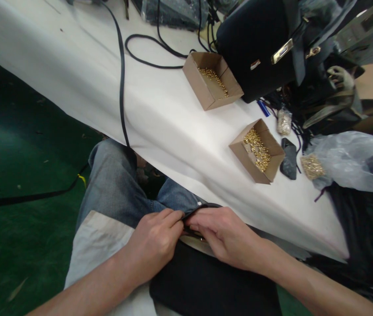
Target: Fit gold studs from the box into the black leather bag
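A black bag lies across my lap, with its mouth partly open and a pale lining showing. My left hand is closed on the dark rim at the bag's mouth, thumb and fingers pinched together. Close beside it, my right hand has its fingers curled in at the opening. Whatever those right fingertips grip is hidden from view. A small gold-coloured glint shows at the rim below them.
Two cardboard boxes, one farther back and one nearer, hold small gold-coloured hardware on the white-covered table. A black handbag stands behind them. Clear plastic bags lie right. A black strap hangs over the edge.
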Available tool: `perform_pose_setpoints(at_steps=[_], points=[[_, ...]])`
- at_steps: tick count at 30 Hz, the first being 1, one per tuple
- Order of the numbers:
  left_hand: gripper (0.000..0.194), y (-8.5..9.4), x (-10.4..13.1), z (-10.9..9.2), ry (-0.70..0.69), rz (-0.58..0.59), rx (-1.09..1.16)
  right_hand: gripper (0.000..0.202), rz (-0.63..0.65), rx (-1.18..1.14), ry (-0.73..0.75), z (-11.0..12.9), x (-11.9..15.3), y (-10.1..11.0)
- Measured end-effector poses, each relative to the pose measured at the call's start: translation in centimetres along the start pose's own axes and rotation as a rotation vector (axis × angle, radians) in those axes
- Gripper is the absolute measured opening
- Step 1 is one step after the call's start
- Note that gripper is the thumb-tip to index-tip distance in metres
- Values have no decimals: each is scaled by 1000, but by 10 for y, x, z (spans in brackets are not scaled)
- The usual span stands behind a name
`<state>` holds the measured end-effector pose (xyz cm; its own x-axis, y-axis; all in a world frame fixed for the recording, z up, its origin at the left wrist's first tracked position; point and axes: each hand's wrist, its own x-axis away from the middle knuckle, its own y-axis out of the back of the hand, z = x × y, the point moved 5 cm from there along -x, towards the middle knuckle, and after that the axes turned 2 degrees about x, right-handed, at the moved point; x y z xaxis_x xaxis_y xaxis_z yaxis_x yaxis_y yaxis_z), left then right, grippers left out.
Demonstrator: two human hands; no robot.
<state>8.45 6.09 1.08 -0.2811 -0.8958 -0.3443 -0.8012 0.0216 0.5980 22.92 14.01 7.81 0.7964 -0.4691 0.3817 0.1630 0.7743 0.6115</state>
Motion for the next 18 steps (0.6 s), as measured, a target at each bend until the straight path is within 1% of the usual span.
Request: perform_pose_setpoints(at_steps=[4,8,11,14,15,17,18], points=[[27,1,-2,-1,-4,26,-17,27,2,0,-36,1,-2,1],[25,3,-4,-4,10,33,-27,28,8,-62,-40,1,-2,-1],[25,4,-3,-4,49,50,2,29,10,-88,-46,1,1,-6],[20,7,-3,1,112,68,31,30,10,-68,-53,3,3,-8],[18,8,-4,4,147,78,49,26,8,-54,-67,4,3,-8],[16,10,-7,10,227,110,97,8,18,-19,-124,4,2,-6],[17,11,-9,12,260,125,123,8,30,-6,-158,5,1,-5]])
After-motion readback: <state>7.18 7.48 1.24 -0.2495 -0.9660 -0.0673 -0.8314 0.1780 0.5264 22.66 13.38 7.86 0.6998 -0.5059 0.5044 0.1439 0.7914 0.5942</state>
